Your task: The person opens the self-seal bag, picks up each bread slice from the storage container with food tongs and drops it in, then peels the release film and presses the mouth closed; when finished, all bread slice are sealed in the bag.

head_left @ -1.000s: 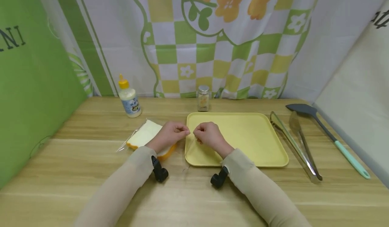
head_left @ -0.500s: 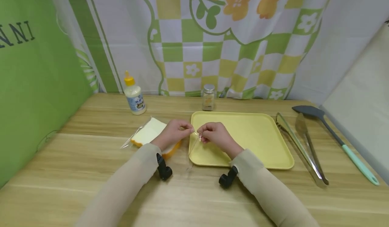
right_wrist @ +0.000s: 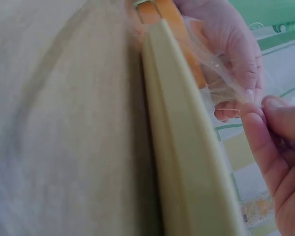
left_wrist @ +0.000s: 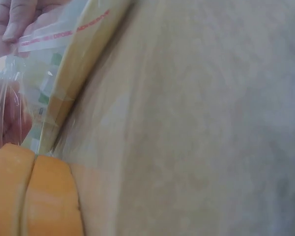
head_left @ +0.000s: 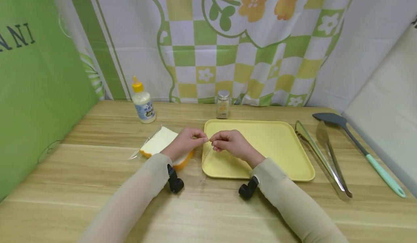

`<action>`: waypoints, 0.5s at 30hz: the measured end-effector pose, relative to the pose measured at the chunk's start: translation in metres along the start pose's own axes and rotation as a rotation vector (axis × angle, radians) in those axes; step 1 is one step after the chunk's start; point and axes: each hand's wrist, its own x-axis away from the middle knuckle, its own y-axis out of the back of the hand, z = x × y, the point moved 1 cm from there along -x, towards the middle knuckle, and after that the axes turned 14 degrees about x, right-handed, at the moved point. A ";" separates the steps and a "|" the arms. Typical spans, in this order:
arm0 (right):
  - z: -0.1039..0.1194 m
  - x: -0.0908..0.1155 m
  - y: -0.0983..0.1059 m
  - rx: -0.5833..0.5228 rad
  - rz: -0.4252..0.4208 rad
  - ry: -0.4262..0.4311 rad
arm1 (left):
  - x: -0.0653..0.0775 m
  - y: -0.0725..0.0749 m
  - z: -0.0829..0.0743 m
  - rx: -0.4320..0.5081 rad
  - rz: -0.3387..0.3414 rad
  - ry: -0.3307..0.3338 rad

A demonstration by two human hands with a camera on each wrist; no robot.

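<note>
Thick bread slices with orange crust lie in a clear plastic bag left of the yellow tray. My left hand reaches across the bread and pinches the bag's mouth between thumb and fingers. Facing it, my right hand pinches the same plastic over the tray's left edge, fingertips almost meeting. In the left wrist view, red print runs along a strip at the bag's mouth, and two crusts show below. The right wrist view shows the film drawn between both hands.
A squeeze bottle with a yellow cap stands at the back left. Behind the tray is a small glass jar with a metal lid. Metal tongs and a turner with a mint handle lie to the right.
The head view has shifted slightly, so the table things sit further right. My right hand's fingers have straightened a little and its fingertips have come closer to the left hand's; both keep pinching the bag.
</note>
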 end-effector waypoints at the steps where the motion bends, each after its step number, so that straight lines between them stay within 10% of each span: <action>1: 0.000 0.000 0.000 0.029 -0.011 0.009 | 0.000 0.000 0.000 -0.001 0.002 -0.003; 15: 0.017 0.021 0.006 0.270 -0.067 0.051 | 0.003 0.012 0.002 0.059 -0.161 0.061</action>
